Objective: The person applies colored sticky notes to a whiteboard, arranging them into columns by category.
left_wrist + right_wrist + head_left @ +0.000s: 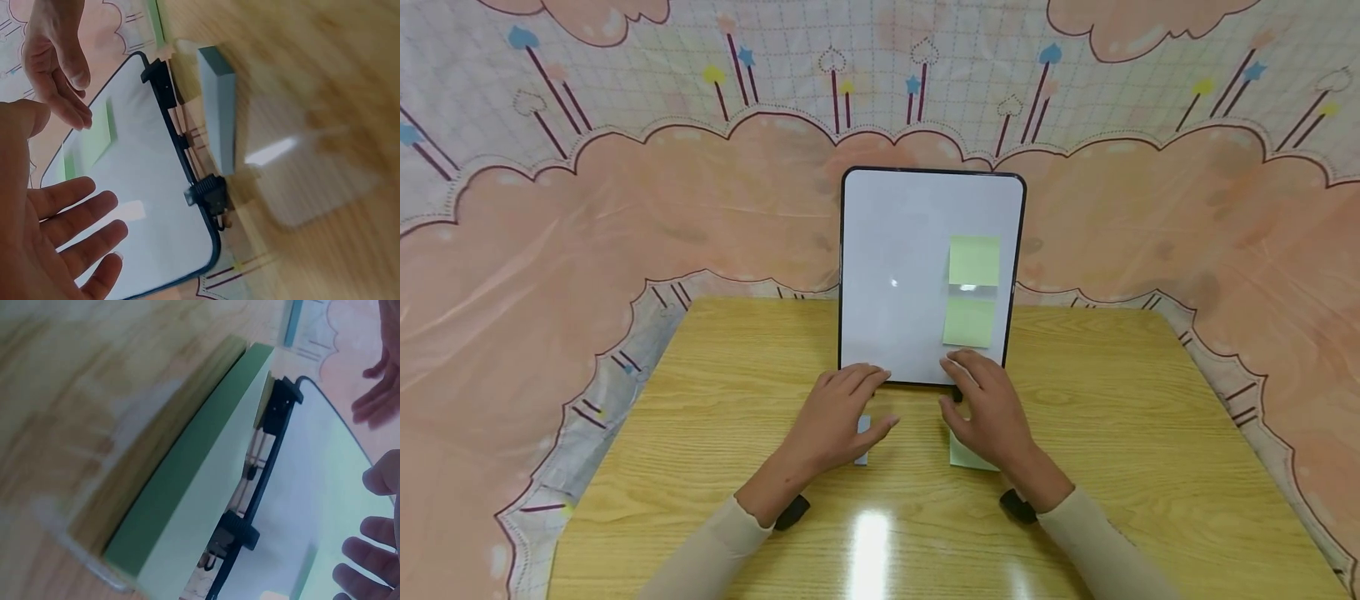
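Note:
A whiteboard [895,233] with a black rim stands on black feet [208,195] on the table. Two pale green sticky notes, an upper note [974,260] and a lower note [968,322], are on its right side. My left hand [835,421] hovers, fingers relaxed, by the board's lower left, above a narrow grey-blue block [217,119]. Held over a green sticky-note pad [187,469], my right hand [992,412] has loosely bent fingers near the board's lower right edge. Neither hand grips anything. From the head view, the hands partly cover the block and pad.
The wooden table [737,350] extends to both sides of the board. Behind it hangs a patterned peach cloth [737,208], also running along the table's sides. Black bands, one left [792,512] and one right [1018,506], show beneath my wrists.

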Action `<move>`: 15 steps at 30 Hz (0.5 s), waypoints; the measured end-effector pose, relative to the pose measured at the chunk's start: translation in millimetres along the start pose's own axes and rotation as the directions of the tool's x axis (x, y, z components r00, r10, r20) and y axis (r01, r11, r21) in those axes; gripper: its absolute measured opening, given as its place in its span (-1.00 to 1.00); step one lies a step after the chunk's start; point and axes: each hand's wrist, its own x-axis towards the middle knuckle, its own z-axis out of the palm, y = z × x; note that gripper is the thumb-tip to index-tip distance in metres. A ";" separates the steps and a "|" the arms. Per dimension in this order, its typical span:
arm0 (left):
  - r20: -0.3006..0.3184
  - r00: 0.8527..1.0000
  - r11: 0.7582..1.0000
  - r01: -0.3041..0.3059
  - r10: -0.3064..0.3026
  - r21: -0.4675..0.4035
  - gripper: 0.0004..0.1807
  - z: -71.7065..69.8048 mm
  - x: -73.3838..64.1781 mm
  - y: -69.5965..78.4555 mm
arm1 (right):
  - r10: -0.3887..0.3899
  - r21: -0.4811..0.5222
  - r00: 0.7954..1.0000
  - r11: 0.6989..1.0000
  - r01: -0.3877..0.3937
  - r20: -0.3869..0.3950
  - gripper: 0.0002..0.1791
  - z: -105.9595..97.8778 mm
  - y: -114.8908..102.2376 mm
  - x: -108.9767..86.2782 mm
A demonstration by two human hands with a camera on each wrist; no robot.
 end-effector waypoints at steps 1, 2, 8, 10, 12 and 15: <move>0.003 1.000 1.000 0.005 -0.005 -0.002 -0.33 -0.9 -2.0 -0.9 | -0.004 0.004 1.000 1.000 0.004 0.002 -0.39 0.4 -1.2 0.2; 0.006 1.000 1.000 0.011 -0.011 0.000 -0.33 -1.8 -3.8 -1.6 | -0.007 0.006 1.000 1.000 0.007 0.006 -0.40 0.8 -2.2 0.4; 0.028 0.999 0.999 0.041 -0.041 -0.007 -0.33 -3.7 -12.6 -5.7 | -0.012 0.017 1.000 1.000 0.012 0.028 -0.40 4.8 -9.3 1.2; 0.036 0.998 0.999 0.042 -0.042 -0.017 -0.33 -4.1 -15.3 -7.0 | -0.013 0.022 0.999 1.000 0.012 0.034 -0.41 7.2 -12.0 1.3; 0.049 0.998 0.999 0.043 -0.041 -0.025 -0.31 -4.4 -17.9 -8.6 | -0.016 0.028 0.999 1.000 0.015 0.039 -0.40 9.8 -14.5 1.5; 0.076 0.996 0.998 0.042 -0.039 -0.036 -0.28 -5.1 -21.4 -11.8 | -0.019 0.040 0.999 0.999 0.017 0.047 -0.41 12.8 -18.5 3.0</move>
